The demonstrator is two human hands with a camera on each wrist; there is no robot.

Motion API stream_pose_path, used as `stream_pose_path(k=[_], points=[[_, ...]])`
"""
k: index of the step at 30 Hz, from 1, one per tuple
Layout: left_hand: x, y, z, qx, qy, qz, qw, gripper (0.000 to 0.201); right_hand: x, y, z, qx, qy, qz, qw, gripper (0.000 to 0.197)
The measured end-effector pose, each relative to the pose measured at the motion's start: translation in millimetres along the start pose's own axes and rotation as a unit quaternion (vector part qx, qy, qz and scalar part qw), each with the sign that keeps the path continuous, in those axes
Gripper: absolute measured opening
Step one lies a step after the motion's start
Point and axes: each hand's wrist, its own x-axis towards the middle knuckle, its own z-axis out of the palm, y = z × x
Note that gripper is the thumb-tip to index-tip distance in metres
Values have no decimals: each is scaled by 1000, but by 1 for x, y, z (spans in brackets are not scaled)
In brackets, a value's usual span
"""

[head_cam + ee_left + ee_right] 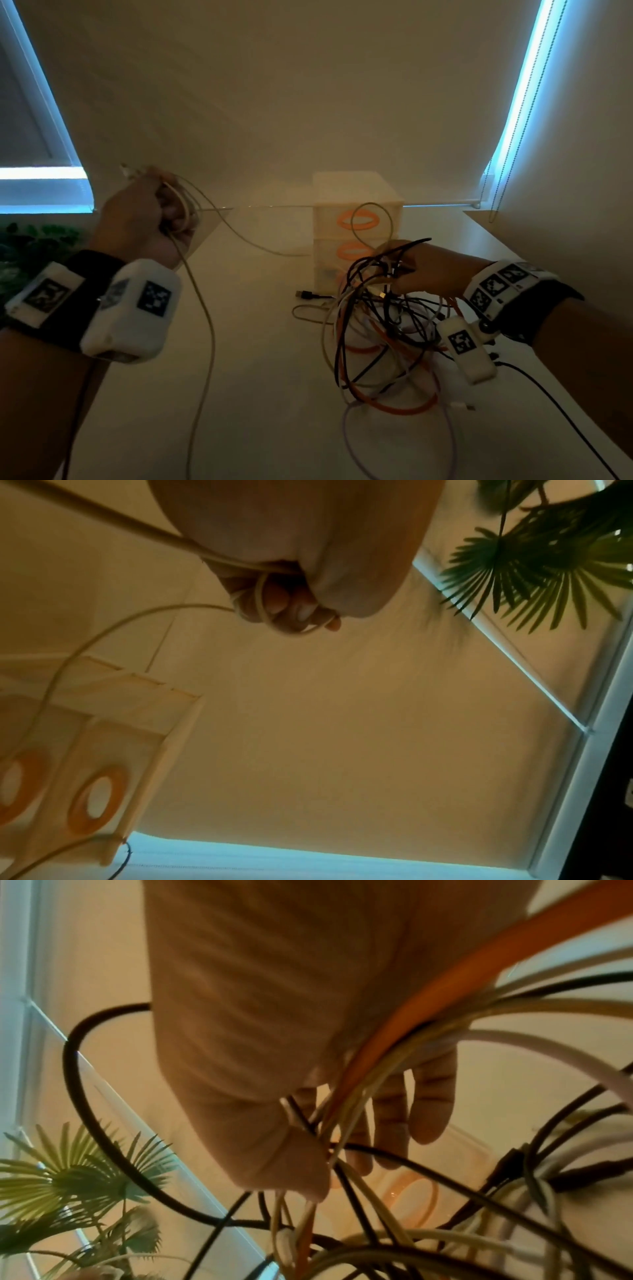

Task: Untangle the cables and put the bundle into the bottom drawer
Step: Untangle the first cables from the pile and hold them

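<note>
At the bench's left edge, the left hand is raised, its grip closed on coils of a beige cable that trails off both ways. Near the back edge stands the drawer unit, all drawers shut. Just before it, the right hand grips the tangle from above, pinching several strands. The cables look light, limp and snag-prone; best held at a free plug end.

Tangled black, white, orange cables on table before closed three-drawer unit; beige cable pulled aside
</note>
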Motion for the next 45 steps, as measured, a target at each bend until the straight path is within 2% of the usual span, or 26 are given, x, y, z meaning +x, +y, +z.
stream_pose_path(k=[1,2,4,7,9,12,15,19,25,27,30,32,34,37,40,45], points=[[-7,-3,14,-10,-33,21,999,42,0,-2,0,25,1,-8,1000,40],[-17,-6,28,-8,-35,21,999,49,2,-3,-1,48,2,-11,999,42],[-30,-12,45,-5,-77,19,997,57,5,-7,0,65,3,-15,998,44],[-32,-25,57,24,-97,4,995,51,14,-9,12,14,-28,-19,999,56],[-39,-36,69,64,-113,0,991,44,18,-10,22,-7,-36,-28,999,51],[-49,-56,86,119,-97,-2,988,37,21,-15,28,-14,-26,-51,998,32],[-60,-75,99,192,-87,15,977,34,23,-14,28,11,-18,-38,999,19],[-58,-97,106,284,-107,33,952,35,24,-12,27,44,-14,-41,998,23],[-55,-124,110,356,-100,28,929,37,26,-10,28,89,12,-74,993,30],[-52,-130,107,371,-107,26,922,37,28,-9,27,103,19,-77,991,22],[-51,-137,104,402,-125,45,906,39,27,-10,26,134,24,-91,986,24],[-50,-140,104,423,-145,64,892,41,27,-9,26,134,31,-87,987,15],[-50,-142,105,443,-150,58,882,42,26,-10,27,131,40,-88,987,14],[-50,-138,106,443,-135,54,885,44,25,-13,27,141,38,-87,985,12],[-47,-129,106,407,-115,45,905,43,20,-17,26,115,5,-82,990,13],[-38,-117,100,403,-74,43,911,33,16,-19,19,87,-21,-69,994,18]])
